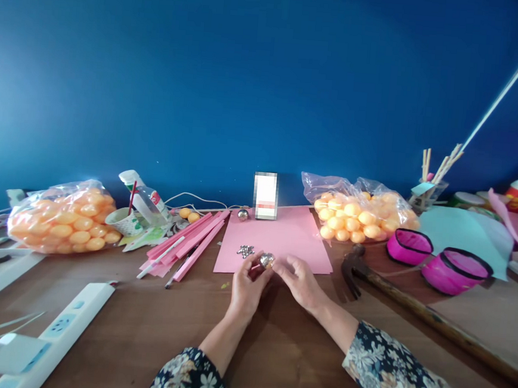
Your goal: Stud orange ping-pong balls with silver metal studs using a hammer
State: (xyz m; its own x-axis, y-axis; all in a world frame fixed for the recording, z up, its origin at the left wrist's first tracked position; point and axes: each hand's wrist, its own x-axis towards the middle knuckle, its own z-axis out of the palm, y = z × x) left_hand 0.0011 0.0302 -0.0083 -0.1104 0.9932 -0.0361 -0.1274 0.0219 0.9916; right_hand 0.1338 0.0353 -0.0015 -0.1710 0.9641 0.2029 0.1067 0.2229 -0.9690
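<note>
A ball (267,260) covered in silvery pieces is between my hands, over the front edge of the pink paper (282,238). My left hand (250,286) holds it with thumb and fingers. My right hand (299,281) is at the ball's right side, its fingers bent together near the surface; whether they pinch a small piece is too small to tell. Just left of the ball lies a small pile of silvery pieces (246,251) on the paper. Another silvery ball (242,214) sits at the paper's back left, beside an upright blurred white device (265,196).
Bags of orange balls (77,218) (351,216) stand left and right. Pink strips (185,248) lie left of the paper. A hammer (412,302), pink-and-black bands (454,272) and a cup of sticks (427,192) are right. A power strip (66,328) lies front left.
</note>
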